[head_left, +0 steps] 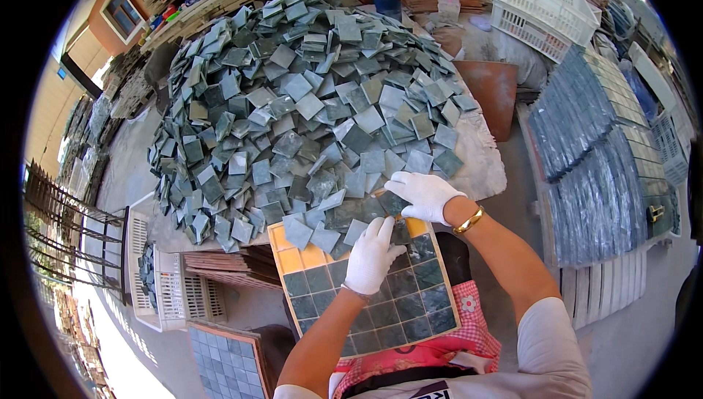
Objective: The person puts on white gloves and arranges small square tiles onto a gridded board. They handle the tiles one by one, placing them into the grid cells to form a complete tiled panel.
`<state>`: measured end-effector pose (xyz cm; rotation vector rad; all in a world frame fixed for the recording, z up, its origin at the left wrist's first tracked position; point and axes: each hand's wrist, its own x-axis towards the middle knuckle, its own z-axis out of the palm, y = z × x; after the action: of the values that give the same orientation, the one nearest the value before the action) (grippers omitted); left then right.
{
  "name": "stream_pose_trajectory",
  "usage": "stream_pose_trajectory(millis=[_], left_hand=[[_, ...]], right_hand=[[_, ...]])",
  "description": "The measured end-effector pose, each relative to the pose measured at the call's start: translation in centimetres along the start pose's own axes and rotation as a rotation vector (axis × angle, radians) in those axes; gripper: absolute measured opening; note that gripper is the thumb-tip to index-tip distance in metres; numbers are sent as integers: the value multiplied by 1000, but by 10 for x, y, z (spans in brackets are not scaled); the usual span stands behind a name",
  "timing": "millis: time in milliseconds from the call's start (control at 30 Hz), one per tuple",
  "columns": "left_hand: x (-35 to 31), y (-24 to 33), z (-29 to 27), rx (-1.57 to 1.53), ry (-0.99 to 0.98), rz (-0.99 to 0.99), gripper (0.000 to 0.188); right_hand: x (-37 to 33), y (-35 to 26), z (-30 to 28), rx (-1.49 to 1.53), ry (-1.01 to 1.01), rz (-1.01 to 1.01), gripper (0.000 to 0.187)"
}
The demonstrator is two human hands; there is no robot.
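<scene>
Well, over the pink checked apron (480,311) sits a yellow gridded tray (291,260) of square grey-green stone tiles (414,306); white-gloved left hand (370,258) and white-gloved right hand (427,196) bend fingers above; I can't tell their grip.

Bright daylight, white glare at lower left, strongly curved edges

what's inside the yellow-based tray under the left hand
Square dark green stone tiles fill its lower rows; bare yellow base shows near both upper corners. Loose tiles and the left hand hide what lies beneath them.
</scene>
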<state>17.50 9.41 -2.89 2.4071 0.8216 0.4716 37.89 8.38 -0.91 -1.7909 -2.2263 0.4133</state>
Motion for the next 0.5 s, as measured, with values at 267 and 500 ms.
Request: stream_pose_trajectory(millis=[267, 500], left_hand=[[8, 7, 20, -92, 72, 42, 53], [7, 7, 26, -185, 163, -112, 37]], right_hand=[[-32, 16, -3, 110, 212, 128, 47], [-25, 18, -8, 170, 130, 149, 54]])
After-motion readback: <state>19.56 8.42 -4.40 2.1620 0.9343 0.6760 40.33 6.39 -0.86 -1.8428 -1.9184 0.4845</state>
